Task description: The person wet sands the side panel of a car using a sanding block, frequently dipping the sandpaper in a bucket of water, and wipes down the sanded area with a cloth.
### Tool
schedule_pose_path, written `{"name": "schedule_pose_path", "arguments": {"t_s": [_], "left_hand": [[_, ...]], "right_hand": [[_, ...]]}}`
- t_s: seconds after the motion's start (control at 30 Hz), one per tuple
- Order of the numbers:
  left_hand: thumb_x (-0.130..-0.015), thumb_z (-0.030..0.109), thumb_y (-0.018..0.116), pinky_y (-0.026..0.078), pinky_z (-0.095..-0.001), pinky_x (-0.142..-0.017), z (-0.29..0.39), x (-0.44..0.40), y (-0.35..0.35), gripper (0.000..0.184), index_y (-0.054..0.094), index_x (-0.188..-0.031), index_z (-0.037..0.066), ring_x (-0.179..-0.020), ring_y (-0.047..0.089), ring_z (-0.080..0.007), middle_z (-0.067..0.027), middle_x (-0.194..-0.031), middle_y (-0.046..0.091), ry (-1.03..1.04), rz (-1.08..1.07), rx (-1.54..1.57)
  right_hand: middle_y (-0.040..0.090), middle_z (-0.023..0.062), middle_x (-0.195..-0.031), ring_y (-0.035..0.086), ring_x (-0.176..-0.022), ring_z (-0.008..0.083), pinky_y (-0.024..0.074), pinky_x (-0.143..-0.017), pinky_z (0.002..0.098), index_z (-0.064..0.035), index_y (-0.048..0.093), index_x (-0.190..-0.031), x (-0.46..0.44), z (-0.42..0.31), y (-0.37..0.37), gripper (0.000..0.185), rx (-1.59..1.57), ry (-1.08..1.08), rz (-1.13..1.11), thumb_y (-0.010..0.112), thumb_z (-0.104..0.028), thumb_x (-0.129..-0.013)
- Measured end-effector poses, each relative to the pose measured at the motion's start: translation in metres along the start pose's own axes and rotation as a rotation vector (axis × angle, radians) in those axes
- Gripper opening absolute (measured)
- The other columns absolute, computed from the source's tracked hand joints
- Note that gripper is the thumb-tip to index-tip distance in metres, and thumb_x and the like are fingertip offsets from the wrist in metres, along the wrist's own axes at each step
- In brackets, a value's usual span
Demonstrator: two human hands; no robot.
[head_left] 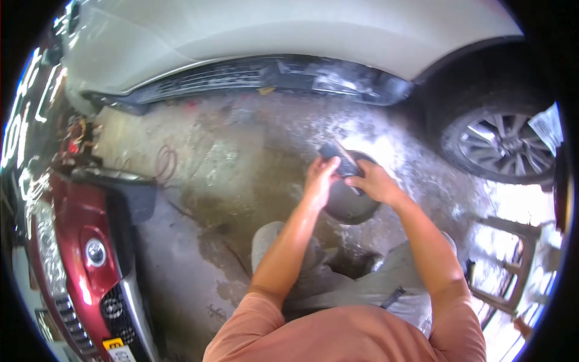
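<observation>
Both hands meet over a round bucket (pixel 353 208) of greyish liquid that stands on the wet floor. My left hand (pixel 321 175) is closed round the left side of a dark, flat block (pixel 344 164), its thumb on top. On the block's right side lies my right hand (pixel 372 181), its fingers wrapped on the edge. A thin light-coloured strip shows along the block's upper edge; what it is I cannot make out.
A pale car body (pixel 289 30) with a dark side step (pixel 241 77) spans the top. Its wheel (pixel 509 145) stands at the right. A red car front (pixel 90 241) is at the left, a frame-like stand (pixel 518 265) at the lower right, a reddish hose (pixel 166 163) on the floor.
</observation>
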State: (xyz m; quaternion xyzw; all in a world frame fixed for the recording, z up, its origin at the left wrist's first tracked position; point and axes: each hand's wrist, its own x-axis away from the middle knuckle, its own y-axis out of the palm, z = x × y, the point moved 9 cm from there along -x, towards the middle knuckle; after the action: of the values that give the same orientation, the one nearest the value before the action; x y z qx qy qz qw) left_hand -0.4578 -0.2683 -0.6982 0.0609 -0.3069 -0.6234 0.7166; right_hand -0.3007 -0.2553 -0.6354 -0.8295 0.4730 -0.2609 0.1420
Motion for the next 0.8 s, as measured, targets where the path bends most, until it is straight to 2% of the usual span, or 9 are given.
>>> {"name": "schedule_pose_path", "arguments": {"t_s": [0.03,0.13,0.23,0.33,0.43,0.53,0.57,0.7,0.8], "left_hand": [[-0.094,0.02,0.073,0.052,-0.0258,-0.073,-0.001,0.002,0.0,0.029,0.064,-0.12,0.01,-0.088,0.065,-0.009,-0.0007,-0.105,0.07,0.001,0.005,-0.006],[-0.095,0.02,0.073,0.051,-0.0252,-0.074,0.005,0.003,0.0,0.028,0.064,-0.12,0.011,-0.089,0.065,-0.0087,-0.0006,-0.106,0.07,0.03,0.016,-0.045],[-0.096,0.019,0.07,0.052,-0.027,-0.08,0.009,0.005,0.003,0.029,0.063,-0.123,0.01,-0.094,0.065,-0.0106,-0.0016,-0.11,0.069,0.013,-0.019,-0.043],[-0.098,0.022,0.07,0.052,-0.0306,-0.084,0.013,0.008,0.011,0.032,0.062,-0.126,0.009,-0.102,0.063,-0.0122,-0.0032,-0.115,0.067,-0.03,-0.026,-0.036],[-0.098,0.025,0.07,0.052,-0.0329,-0.087,0.009,0.007,0.007,0.035,0.06,-0.128,0.008,-0.107,0.061,-0.0132,-0.0043,-0.12,0.065,-0.07,0.027,-0.011],[-0.099,0.028,0.068,0.052,-0.0351,-0.088,0.01,0.01,0.005,0.033,0.06,-0.125,0.01,-0.11,0.06,-0.0138,-0.0029,-0.117,0.063,-0.082,0.063,-0.046],[-0.1,0.03,0.068,0.052,-0.0359,-0.088,0.011,0.012,0.005,0.031,0.061,-0.124,0.012,-0.11,0.059,-0.0139,-0.002,-0.115,0.063,-0.083,0.069,-0.067],[-0.097,0.026,0.071,0.053,-0.0344,-0.084,0.01,0.01,0.01,0.03,0.063,-0.12,0.009,-0.101,0.064,-0.0134,-0.0035,-0.113,0.067,-0.001,-0.044,-0.126],[-0.094,0.02,0.073,0.053,-0.0321,-0.082,0.012,0.014,0.004,0.029,0.063,-0.119,0.008,-0.094,0.065,-0.0123,-0.0022,-0.106,0.068,-0.003,-0.038,-0.143]], "right_hand": [[0.07,0.0225,-0.099,0.068,-0.092,0.0359,0.0499,-0.082,0.0459,-0.0012,0.065,-0.116,0.002,0.0,0.001,0.047,-0.024,0.041,-0.032,0.077,-0.036,-0.086],[0.069,0.0164,-0.087,0.066,-0.077,0.0254,0.0508,-0.073,0.0402,-0.0025,0.064,-0.121,0.002,0.005,0.006,0.05,-0.053,0.043,-0.054,0.077,-0.037,-0.088],[0.067,0.0136,-0.082,0.063,-0.072,0.0215,0.0503,-0.069,0.0369,-0.0015,0.063,-0.122,0.001,0.006,0.006,0.05,-0.06,0.05,-0.067,0.077,-0.037,-0.089],[0.068,0.0132,-0.086,0.063,-0.074,0.021,0.0503,-0.069,0.0373,0.0005,0.062,-0.123,-0.003,0.013,0.008,0.051,-0.15,0.041,-0.062,0.077,-0.035,-0.09],[0.069,0.0129,-0.094,0.063,-0.082,0.0199,0.051,-0.075,0.0374,0.0022,0.061,-0.125,-0.006,0.018,0.005,0.052,-0.247,0.034,-0.028,0.076,-0.034,-0.091],[0.067,0.0151,-0.112,0.061,-0.104,0.0203,0.0499,-0.091,0.0372,0.003,0.056,-0.134,-0.003,0.012,-0.001,0.054,-0.356,0.044,-0.037,0.071,-0.031,-0.095],[0.068,0.0147,-0.113,0.061,-0.105,0.0203,0.0502,-0.092,0.0378,0.0024,0.054,-0.135,-0.004,0.013,-0.001,0.054,-0.316,0.035,-0.039,0.071,-0.03,-0.096],[0.068,0.018,-0.115,0.063,-0.107,0.0224,0.0502,-0.092,0.0379,0.0018,0.055,-0.133,-0.003,0.01,0.006,0.052,-0.194,0.075,-0.141,0.071,-0.03,-0.095],[0.068,0.0206,-0.115,0.064,-0.107,0.0252,0.0505,-0.092,0.0376,0.0017,0.055,-0.133,0.003,0.007,0.01,0.053,-0.071,0.087,-0.164,0.072,-0.031,-0.094]]}}
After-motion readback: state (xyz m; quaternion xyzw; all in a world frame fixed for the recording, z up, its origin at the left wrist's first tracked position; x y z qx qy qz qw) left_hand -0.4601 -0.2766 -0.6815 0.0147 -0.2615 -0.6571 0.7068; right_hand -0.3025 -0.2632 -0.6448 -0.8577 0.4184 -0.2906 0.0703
